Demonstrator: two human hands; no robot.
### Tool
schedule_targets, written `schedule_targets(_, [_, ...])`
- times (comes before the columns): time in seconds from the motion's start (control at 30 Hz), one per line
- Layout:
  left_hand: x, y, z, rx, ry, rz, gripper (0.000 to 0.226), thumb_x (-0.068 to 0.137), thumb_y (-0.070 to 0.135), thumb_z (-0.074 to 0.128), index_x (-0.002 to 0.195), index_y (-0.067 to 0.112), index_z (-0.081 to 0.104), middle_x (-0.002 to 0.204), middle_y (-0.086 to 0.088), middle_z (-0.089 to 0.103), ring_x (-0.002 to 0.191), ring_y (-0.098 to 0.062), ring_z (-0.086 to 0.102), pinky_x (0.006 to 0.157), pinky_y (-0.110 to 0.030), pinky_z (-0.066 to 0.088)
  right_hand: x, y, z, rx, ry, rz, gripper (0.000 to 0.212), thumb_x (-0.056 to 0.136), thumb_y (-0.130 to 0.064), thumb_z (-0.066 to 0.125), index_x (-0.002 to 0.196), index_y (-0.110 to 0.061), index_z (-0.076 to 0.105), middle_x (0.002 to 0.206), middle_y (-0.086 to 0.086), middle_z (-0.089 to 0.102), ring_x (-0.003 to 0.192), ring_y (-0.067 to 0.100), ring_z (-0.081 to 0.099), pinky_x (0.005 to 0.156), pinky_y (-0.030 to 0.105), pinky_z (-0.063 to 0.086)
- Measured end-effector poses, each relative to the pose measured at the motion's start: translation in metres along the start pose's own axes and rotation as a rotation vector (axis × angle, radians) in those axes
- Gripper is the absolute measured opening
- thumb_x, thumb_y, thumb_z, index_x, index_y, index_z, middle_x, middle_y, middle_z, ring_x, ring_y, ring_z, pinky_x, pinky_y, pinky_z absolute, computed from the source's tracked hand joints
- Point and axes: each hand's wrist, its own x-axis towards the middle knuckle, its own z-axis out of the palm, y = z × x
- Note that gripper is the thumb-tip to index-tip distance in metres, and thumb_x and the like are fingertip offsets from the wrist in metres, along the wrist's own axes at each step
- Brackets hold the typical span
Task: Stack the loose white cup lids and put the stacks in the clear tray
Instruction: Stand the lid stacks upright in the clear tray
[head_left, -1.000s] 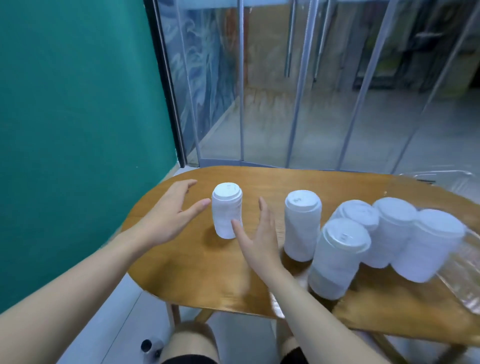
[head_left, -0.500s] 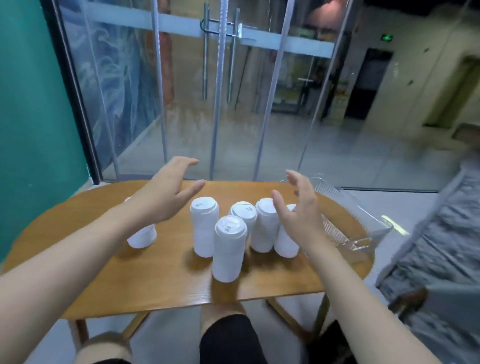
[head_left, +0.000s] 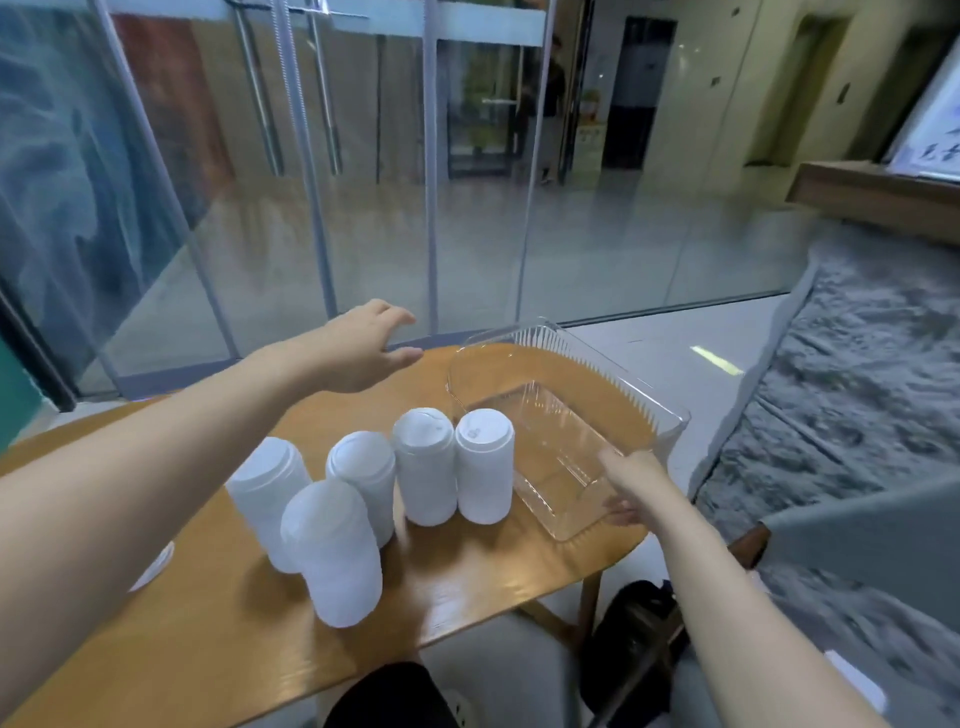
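Five white lid stacks stand upright, bunched mid-counter, w/ the rightmost stack just beside the clear tray. Tray sits at the counter's right end, nothing in it. Right hand is on the tray's near corner, fingers curled over the rim, gripping it. Left hand hovers above the counter's far edge, fingers straight, holding nothing. One more white piece peeks out under the left forearm, can't tell what exactly.

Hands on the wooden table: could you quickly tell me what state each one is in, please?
Left hand: open, holding nothing, above the table.
Right hand: grips the near corner of the clear plastic tray.
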Motion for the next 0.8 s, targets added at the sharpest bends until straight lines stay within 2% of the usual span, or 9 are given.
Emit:
schedule_targets(0.1, [0.036,-0.010,0.010,0.020,-0.056,-0.007,0.062,0.105,0.049,0.050,0.157,0.018,0.037,0.162,-0.006,0.035,0.148,-0.026,0.037,0.121,-0.040,0.030,0.026,-0.013,0.003,0.066,-0.007,-0.007,0.028,0.104,-0.030,0.051,0.117,-0.006,0.047,0.080,0.009,0.054,0.052,0.030,0.069,0.074,0.052,0.065])
schedule_targets(0.2, [0.067,-0.026,0.020,0.041,-0.104,-0.007,0.059,0.107,0.046,0.050,0.158,0.019,0.037,0.162,-0.005,0.033,0.148,-0.026,0.037,0.121,-0.039,0.030,0.057,-0.033,0.001,0.001,0.017,-0.050,0.025,0.105,-0.018,0.045,0.123,-0.002,0.046,0.078,0.016,0.059,0.054,0.034,0.068,0.078,0.053,0.063])
schedule_targets(0.27, [0.085,-0.039,0.025,0.054,-0.127,-0.018,0.059,0.107,0.043,0.051,0.158,0.018,0.037,0.163,-0.007,0.033,0.149,-0.027,0.036,0.121,-0.037,0.029,0.076,-0.051,0.001,-0.069,0.014,-0.069,0.022,0.102,-0.007,0.040,0.116,0.007,0.050,0.081,0.024,0.063,0.056,0.035,0.068,0.066,0.045,0.061])
schedule_targets(0.37, [0.105,-0.061,0.033,0.070,-0.140,-0.030,0.055,0.107,0.038,0.053,0.157,0.018,0.040,0.162,-0.009,0.034,0.148,-0.029,0.037,0.121,-0.036,0.030,0.099,-0.080,0.005,-0.136,-0.008,-0.075,0.019,0.102,-0.002,0.037,0.100,0.009,0.053,0.077,0.027,0.064,0.054,0.034,0.068,0.055,0.038,0.060])
schedule_targets(0.4, [0.110,-0.067,0.036,0.075,-0.136,-0.030,0.054,0.107,0.037,0.053,0.157,0.018,0.041,0.162,-0.009,0.035,0.147,-0.029,0.038,0.120,-0.037,0.031,0.104,-0.089,0.008,-0.173,-0.029,-0.087,0.018,0.102,0.001,0.038,0.094,0.007,0.053,0.078,0.028,0.065,0.056,0.035,0.069,0.056,0.040,0.061])
schedule_targets(0.5, [0.119,-0.081,0.043,0.091,-0.134,-0.025,0.051,0.107,0.034,0.053,0.156,0.022,0.043,0.161,-0.006,0.036,0.147,-0.028,0.037,0.119,-0.039,0.032,0.122,-0.114,0.024,-0.248,-0.159,-0.141,0.026,0.100,0.009,0.039,0.082,0.002,0.055,0.077,0.025,0.066,0.077,0.040,0.074,0.082,0.052,0.063])
schedule_targets(0.57, [0.121,-0.086,0.048,0.092,-0.149,-0.015,0.049,0.107,0.033,0.053,0.155,0.022,0.044,0.161,-0.005,0.036,0.148,-0.027,0.036,0.120,-0.039,0.031,0.136,-0.125,0.035,-0.221,-0.187,-0.159,0.026,0.102,0.000,0.036,0.100,0.011,0.059,0.080,0.025,0.066,0.070,0.037,0.073,0.070,0.044,0.066])
schedule_targets(0.63, [0.119,-0.085,0.051,0.110,-0.169,0.015,0.048,0.108,0.031,0.053,0.154,0.022,0.045,0.161,-0.005,0.036,0.148,-0.027,0.036,0.119,-0.038,0.030,0.146,-0.135,0.047,-0.230,-0.226,-0.179,0.031,0.104,-0.009,0.036,0.118,0.009,0.057,0.090,0.026,0.068,0.070,0.034,0.073,0.057,0.035,0.064])
schedule_targets(0.8, [0.110,-0.065,0.050,0.127,-0.192,0.133,0.044,0.108,0.034,0.050,0.151,0.027,0.047,0.156,0.003,0.040,0.144,-0.024,0.040,0.116,-0.036,0.033,0.161,-0.148,0.065,-0.318,-0.301,-0.301,0.031,0.103,-0.010,0.035,0.118,-0.002,0.061,0.081,0.013,0.067,0.063,0.026,0.069,0.053,0.032,0.060])
